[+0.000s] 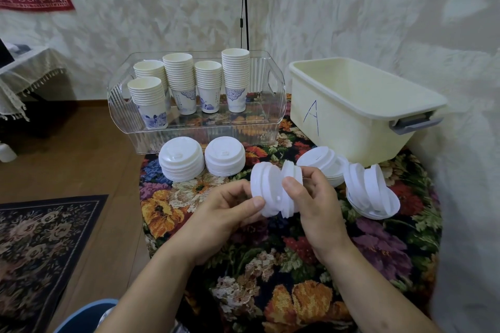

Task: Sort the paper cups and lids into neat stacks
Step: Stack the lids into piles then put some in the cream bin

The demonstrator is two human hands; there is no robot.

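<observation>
Nearest me, my left hand (230, 208) and right hand (313, 197) meet over the floral cloth (243, 265) — each grip is clenched on white lids. The left lids (266, 192) stand on edge, pinched between thumb and fingers; the right lids (290, 189) sit face to face against them, the two sets touching but not yet nested.

The risk I see is a skewed join: if the rims meet off-centre the lids could jam or pop loose and roll off the cloth. These lids look thin and slippery, so squeezing harder may buckle them.

Just beyond on the right lies a loose lid pile (372, 194), tipped and unsorted, with a tilted stack (323, 163) behind my right hand. Two neat lid stacks (181, 162) sit left of it. Farther back, cup stacks (180, 78) stand in the clear bin (273, 94) — one leans. The cream tub (351, 116) sits to its right.
</observation>
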